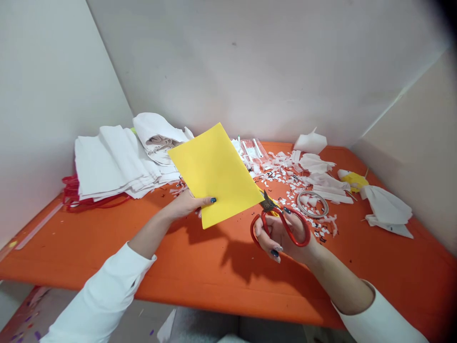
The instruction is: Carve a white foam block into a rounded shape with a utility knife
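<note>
A plain yellow sheet of paper (217, 176) is raised above the table, tilted. My left hand (191, 204) pinches its lower left edge, thumb on top and fingers behind. In my right hand (282, 236) is a pair of scissors (271, 205) with red handles, my fingers through the loops. The dark blades meet the sheet's right corner; whether they are cutting into it I cannot tell. Something yellow shows partly behind the blades. A roll of tape (312, 204) lies on the table just beyond my right hand.
The orange table (200, 271) holds stacked white cloth or paper (114, 159) at left, with red ribbon (73, 193) beside it. Many white scraps (278, 176), a clear tray (254, 150) with pens, and white paper pieces (387, 209) lie right. Walls enclose the back and sides.
</note>
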A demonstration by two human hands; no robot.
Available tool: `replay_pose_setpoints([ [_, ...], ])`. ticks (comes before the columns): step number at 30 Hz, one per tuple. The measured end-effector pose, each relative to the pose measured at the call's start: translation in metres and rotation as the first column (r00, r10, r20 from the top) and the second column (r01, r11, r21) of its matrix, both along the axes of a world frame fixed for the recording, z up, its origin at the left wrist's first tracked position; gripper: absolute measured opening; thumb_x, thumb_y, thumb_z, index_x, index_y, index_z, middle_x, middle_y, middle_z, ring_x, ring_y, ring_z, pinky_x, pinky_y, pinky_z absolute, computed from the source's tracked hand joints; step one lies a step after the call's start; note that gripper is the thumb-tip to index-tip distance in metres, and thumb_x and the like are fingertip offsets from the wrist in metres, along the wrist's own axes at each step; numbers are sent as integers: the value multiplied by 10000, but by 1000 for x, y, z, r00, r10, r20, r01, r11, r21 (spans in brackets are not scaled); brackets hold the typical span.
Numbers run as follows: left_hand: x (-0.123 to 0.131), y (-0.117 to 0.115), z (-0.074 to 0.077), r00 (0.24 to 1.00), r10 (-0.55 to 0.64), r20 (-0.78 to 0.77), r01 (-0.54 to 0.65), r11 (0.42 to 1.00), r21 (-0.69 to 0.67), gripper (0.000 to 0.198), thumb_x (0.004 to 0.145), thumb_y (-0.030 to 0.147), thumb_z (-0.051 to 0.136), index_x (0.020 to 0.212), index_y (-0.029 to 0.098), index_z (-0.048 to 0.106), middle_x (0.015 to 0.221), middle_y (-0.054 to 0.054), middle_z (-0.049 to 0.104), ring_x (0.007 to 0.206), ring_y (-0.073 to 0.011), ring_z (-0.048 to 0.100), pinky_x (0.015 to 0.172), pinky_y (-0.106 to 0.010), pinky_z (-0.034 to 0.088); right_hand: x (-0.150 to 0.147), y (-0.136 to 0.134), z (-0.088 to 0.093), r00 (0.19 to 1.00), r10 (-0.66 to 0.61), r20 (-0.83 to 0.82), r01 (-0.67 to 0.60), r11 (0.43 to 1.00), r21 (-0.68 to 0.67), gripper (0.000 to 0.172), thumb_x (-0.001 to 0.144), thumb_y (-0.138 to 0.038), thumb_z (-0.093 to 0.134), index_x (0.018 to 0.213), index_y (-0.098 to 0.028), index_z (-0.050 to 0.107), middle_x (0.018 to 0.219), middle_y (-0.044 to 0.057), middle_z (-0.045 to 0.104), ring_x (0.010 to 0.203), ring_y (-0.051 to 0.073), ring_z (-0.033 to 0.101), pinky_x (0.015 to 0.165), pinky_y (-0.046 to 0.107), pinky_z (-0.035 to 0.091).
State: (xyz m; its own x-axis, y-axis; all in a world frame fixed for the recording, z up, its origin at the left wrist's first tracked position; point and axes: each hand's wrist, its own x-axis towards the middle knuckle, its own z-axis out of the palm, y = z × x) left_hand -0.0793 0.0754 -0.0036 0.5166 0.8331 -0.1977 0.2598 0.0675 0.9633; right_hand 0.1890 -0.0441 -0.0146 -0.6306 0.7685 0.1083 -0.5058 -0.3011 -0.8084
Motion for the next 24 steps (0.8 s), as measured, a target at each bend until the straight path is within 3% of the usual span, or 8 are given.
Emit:
replay_pose_setpoints([
  [10, -1, 0, 1, 999, -3, 34, 4, 1000, -19, 378, 670, 450, 765, 825, 139, 614, 568, -9, 618, 361, -85, 462, 331, -215, 352, 4, -1, 8, 998, 54, 12, -54, 999, -5, 686, 863, -718, 320, 1008, -104, 588, 612, -12, 467, 515, 113, 447, 489, 230, 482],
  [18, -2, 0, -5, 999, 1, 37, 1, 999, -54, 429, 666, 447, 778, 892, 124, 608, 603, -11, 637, 370, -85, 481, 328, -207, 370, 4, -2, 12, 999, 28, 37, -29, 999, 19, 658, 871, -726, 306, 971, -141, 590, 604, -24, 457, 499, 106, 427, 483, 226, 459],
  [24, 0, -4, 2, 999, -35, 5, 35, 998, -58, 349, 669, 448, 776, 781, 159, 615, 501, 2, 601, 342, -90, 440, 324, -222, 331, 4, -3, 7, 998, 29, 53, -28, 999, -15, 679, 870, -741, 294, 968, -135, 584, 594, -35, 449, 480, 96, 446, 492, 216, 447],
])
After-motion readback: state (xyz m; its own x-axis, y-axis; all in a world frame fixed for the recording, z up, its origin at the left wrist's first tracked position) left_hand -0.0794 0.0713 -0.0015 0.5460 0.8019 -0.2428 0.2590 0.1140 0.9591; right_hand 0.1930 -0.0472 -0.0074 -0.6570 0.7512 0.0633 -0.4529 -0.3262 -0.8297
